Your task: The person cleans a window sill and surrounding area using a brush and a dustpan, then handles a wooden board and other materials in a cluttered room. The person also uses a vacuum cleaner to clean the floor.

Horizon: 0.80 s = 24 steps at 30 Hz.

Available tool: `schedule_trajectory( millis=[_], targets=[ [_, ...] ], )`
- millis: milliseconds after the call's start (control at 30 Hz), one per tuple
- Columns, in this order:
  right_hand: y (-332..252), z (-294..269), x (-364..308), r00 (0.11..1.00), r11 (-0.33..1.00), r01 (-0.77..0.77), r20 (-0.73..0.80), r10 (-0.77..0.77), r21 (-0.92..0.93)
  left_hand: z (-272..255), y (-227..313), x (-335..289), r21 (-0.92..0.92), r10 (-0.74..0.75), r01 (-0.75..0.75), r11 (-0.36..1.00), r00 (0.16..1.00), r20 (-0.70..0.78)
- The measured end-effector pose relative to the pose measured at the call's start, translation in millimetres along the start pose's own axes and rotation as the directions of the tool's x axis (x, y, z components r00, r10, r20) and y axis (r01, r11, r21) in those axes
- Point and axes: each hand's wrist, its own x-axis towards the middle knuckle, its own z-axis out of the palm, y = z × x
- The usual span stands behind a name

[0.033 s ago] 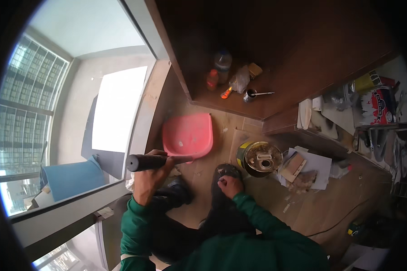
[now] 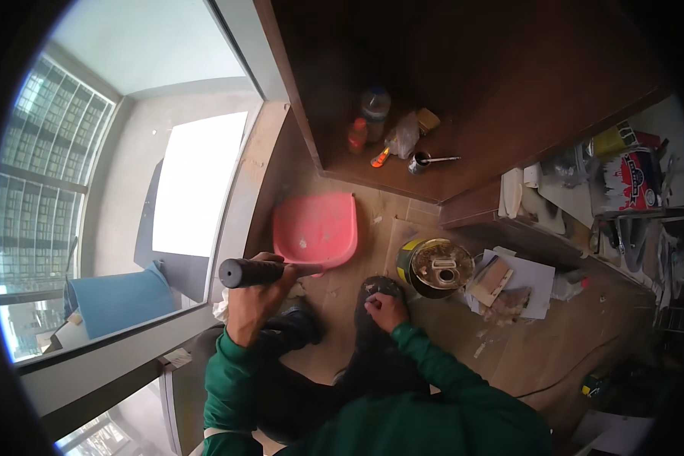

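My left hand (image 2: 257, 308) is closed around a thick dark tool handle (image 2: 252, 273), whose butt end points left. From the fist a narrower part runs right to the near rim of a pink plastic pan (image 2: 316, 225), shaped like a dustpan, on the floor. Whether the two are joined, I cannot tell. Pale specks lie in the pan. My right hand (image 2: 387, 311) rests with curled fingers over my right leg, above the dark shoe (image 2: 381, 286); anything inside those fingers is hidden.
Right of my shoe stands a dirty metal paint can (image 2: 442, 266), beside white paper (image 2: 536, 285) with a wood block (image 2: 492, 279). Bottles (image 2: 375, 102) and a small brush pot (image 2: 419, 162) stand on brown board. Glazed framing (image 2: 243, 190) borders the left; a cluttered shelf (image 2: 551, 216), the right.
The butt of the handle in my left hand has shifted very slightly to the right. Otherwise the hands, pan and can look the same.
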Motion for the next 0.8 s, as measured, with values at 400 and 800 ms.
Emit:
schedule_trajectory(
  millis=[400, 800],
  targets=[
    [-122.2, -64.8, 169.9, 0.986, 0.886, -0.128, -0.036, 0.161, 0.446, -33.9, -3.4, -8.8, 0.073, 0.005, -0.007, 0.997, 1.000, 0.024],
    [17.5, -46.1, 383.1, 0.741, 0.945, -0.311, -0.649, 0.174, -0.102, -34.5, -4.1, 1.8, 0.135, -0.045, 0.041, 0.990, 0.999, 0.029]
  ],
)
